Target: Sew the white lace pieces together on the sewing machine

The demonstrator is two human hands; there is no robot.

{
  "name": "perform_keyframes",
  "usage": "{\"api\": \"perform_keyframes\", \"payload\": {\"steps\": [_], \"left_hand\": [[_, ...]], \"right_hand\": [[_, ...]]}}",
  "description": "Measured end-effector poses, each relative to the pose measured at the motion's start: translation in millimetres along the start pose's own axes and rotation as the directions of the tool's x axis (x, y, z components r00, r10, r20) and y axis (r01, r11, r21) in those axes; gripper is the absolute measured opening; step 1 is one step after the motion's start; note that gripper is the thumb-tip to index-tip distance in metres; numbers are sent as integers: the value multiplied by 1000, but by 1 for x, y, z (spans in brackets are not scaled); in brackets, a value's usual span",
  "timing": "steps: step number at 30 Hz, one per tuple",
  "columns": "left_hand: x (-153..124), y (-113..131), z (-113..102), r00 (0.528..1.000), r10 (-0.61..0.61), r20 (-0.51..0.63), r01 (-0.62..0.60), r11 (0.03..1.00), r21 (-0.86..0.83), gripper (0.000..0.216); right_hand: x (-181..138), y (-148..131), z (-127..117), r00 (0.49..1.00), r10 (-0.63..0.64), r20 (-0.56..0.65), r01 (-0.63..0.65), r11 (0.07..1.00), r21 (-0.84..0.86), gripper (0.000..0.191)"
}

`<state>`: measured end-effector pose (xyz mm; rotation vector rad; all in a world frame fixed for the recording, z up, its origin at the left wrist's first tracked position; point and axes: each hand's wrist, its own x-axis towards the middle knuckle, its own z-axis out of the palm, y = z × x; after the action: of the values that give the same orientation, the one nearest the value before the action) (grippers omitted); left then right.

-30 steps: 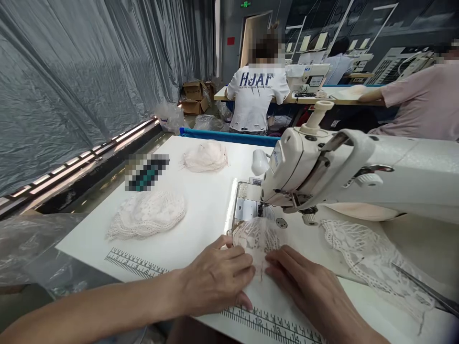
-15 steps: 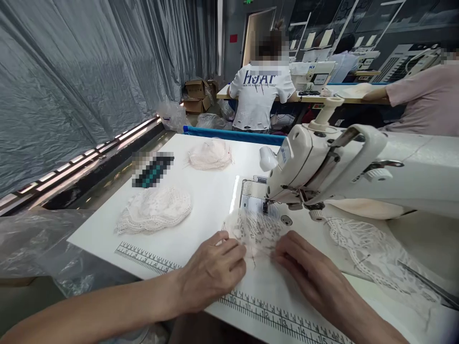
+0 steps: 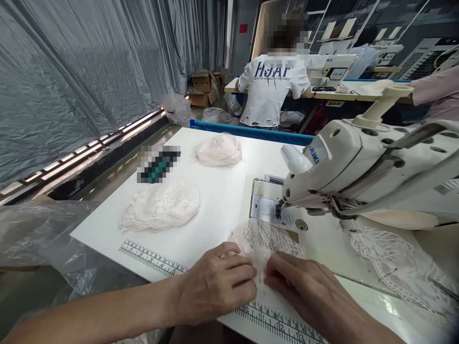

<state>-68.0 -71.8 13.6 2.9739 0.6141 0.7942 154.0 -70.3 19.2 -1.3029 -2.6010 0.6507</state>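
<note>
A piece of white lace fabric (image 3: 267, 239) lies on the sewing table just in front of the sewing machine's presser foot (image 3: 278, 210). At its left edge, my left hand (image 3: 218, 274) is closed with the fabric pinched in the fingers. My right hand (image 3: 297, 277) grips the near right part of the same piece, its fingertips partly hidden. Loose threads hang from the fabric between the hands. The white sewing machine (image 3: 333, 162) stands over the right side of the table.
A lace stack (image 3: 161, 205) and a pale pink fabric pile (image 3: 218, 150) sit on the left of the table (image 3: 103, 224). More lace (image 3: 390, 258) and dark scissors (image 3: 444, 289) lie at right. A co-worker in a white shirt (image 3: 270, 91) sits ahead.
The lace has come toward me, clear of the presser foot, and my hands have drawn closer together on it. My view has shifted, so the machine appears larger and further right.
</note>
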Motion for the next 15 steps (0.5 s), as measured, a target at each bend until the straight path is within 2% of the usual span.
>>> {"api": "perform_keyframes", "payload": {"steps": [3,5,7,11,13,15], "left_hand": [[-7,4,-5,1000,-12,16,13,995,-94,21],[-11,6,-7,999,-26,30,29,993,-114,19],[-14,8,-7,998,-42,39,46,994,-104,18],[-18,9,1,999,-37,39,39,997,-66,17],[-19,9,5,999,-16,30,18,998,-61,16],[-21,8,8,1000,1,10,-1,997,-72,15]], "right_hand": [[-8,-3,-3,998,8,59,-12,998,66,17],[-13,-6,-5,999,-30,31,27,993,112,11],[-14,-10,-6,996,-87,-18,88,981,173,13],[-4,-21,-4,985,-157,71,112,898,425,20],[1,-19,-5,981,-156,117,98,914,395,20],[-4,-7,-9,985,-137,108,114,974,195,24]]}}
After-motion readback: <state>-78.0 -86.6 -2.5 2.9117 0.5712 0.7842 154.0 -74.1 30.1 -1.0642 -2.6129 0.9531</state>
